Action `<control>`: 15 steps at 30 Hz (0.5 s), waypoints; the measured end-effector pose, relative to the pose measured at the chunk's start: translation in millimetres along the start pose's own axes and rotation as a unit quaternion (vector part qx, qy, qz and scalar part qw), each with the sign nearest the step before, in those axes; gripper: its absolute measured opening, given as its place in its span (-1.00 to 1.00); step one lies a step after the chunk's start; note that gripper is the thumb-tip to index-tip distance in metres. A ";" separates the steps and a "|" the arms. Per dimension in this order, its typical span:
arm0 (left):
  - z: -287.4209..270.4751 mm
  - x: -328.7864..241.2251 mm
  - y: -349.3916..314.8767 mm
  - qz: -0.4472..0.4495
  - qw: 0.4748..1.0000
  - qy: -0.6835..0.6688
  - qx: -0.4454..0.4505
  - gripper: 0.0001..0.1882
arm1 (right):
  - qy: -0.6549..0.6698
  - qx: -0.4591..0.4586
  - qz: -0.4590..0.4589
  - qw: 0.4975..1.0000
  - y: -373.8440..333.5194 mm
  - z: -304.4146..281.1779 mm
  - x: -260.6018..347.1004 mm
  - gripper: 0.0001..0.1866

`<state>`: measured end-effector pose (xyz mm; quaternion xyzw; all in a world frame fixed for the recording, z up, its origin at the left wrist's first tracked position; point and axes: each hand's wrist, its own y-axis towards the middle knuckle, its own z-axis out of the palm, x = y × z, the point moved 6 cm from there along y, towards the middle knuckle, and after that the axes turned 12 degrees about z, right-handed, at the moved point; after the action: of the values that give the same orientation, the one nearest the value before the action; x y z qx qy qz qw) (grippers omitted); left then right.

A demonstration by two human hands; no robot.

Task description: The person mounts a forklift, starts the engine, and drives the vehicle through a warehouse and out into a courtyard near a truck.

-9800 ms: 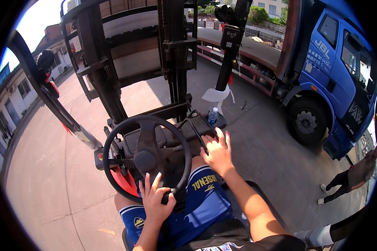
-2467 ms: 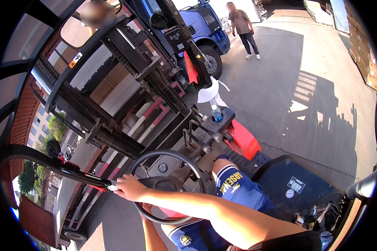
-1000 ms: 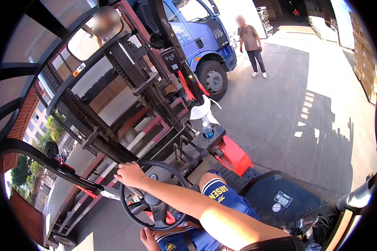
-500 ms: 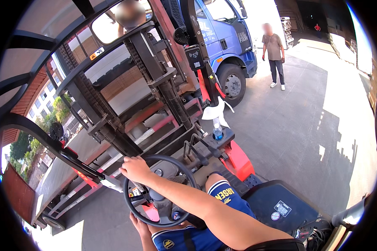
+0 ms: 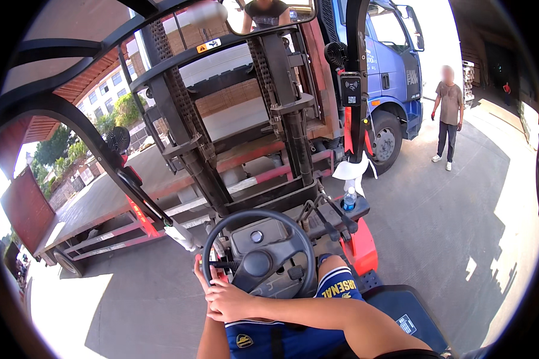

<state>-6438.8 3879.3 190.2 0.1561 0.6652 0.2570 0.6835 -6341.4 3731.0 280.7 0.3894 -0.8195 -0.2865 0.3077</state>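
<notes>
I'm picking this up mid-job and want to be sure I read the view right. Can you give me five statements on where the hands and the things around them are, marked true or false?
1. The bottle stands upright to the right of the levers. True.
2. The right hand is at the left side of the steering wheel. True.
3. The left hand is on the levers. False: it is at the left side of the steering wheel, close by the right hand.
4. A person stands to the right of the truck cab in the picture. True.
5. The truck cab is red. False: it is blue.
</notes>
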 end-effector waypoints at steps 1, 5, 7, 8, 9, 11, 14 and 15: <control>-6.9 3.7 13.0 0.102 0.994 -0.022 -0.015 -0.42 | 0.012 0.042 -0.016 0.999 -16.1 -3.9 9.0 -0.59; -1.8 59.2 36.5 0.055 0.996 0.054 0.050 -0.70 | 0.048 0.114 -0.033 0.992 -50.7 -31.2 3.3 -0.60; -22.9 79.2 39.0 0.057 0.993 0.101 0.027 -0.70 | 0.043 0.117 -0.068 0.990 -43.2 -25.4 8.5 -0.59; -13.4 82.3 38.8 0.005 0.993 0.107 0.048 -0.65 | 0.026 0.108 -0.074 0.991 -33.1 -21.8 3.1 -0.59; -4.4 80.7 33.1 0.004 0.993 0.112 0.035 -0.64 | 0.011 0.099 -0.082 0.992 -19.6 -16.4 -1.8 -0.58; -1.4 84.0 11.7 0.008 0.992 0.129 0.004 -0.63 | -0.044 0.040 -0.049 0.997 28.2 -6.6 -20.6 -0.57; -0.5 86.0 -21.5 0.021 0.985 0.165 -0.043 -0.60 | -0.132 -0.050 0.029 0.990 105.8 -44.7 -64.7 -0.56; 10.6 78.9 -28.1 0.017 0.985 0.160 -0.063 -0.56 | -0.167 -0.121 0.063 0.976 122.6 -72.2 -89.1 -0.56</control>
<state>-6425.6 3901.7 109.9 0.0809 0.7460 0.3312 0.5721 -6300.3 3852.3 389.2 0.2432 -0.8416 -0.4245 0.2287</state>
